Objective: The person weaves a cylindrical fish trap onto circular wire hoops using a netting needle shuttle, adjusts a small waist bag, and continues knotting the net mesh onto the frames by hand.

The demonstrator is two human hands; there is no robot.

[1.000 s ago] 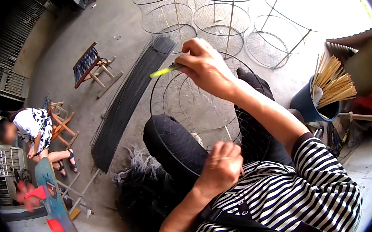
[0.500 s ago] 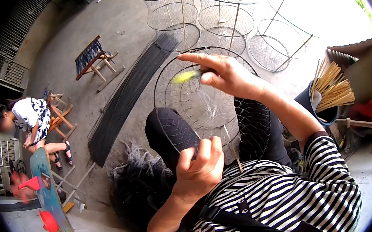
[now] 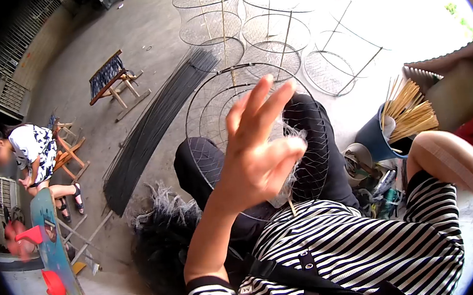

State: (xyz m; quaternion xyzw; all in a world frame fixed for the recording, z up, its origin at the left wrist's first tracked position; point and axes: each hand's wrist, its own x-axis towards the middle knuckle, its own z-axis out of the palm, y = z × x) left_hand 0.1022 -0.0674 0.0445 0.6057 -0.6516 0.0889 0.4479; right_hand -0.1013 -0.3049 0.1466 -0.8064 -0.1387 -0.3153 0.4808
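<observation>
My left hand (image 3: 262, 145) is raised over the round net frame (image 3: 191, 103) lying across my knees. Its thumb and forefinger are pinched on pale, translucent netting (image 3: 295, 134), while the other fingers point up. Black trousers (image 3: 318, 133) show through the mesh, and a light stick (image 3: 292, 207) stands at the frame's near edge. The right forearm (image 3: 451, 162) is bent out to the far right, with the hand beyond the picture's dark edge. The yellow-green tool is out of sight.
Finished-looking mesh cages (image 3: 209, 26) stand on the floor ahead, beside a bundle of dark rods (image 3: 159, 127). A blue bucket (image 3: 373, 140) of sticks is at the right. A folding stool (image 3: 117, 82) stands left of the rods; a seated person (image 3: 38, 151) is farther left.
The right hand has swung away from the net with the yellow-green tool and left the view at the right. My left hand has risen over the frame, now pinching the pale netting.
</observation>
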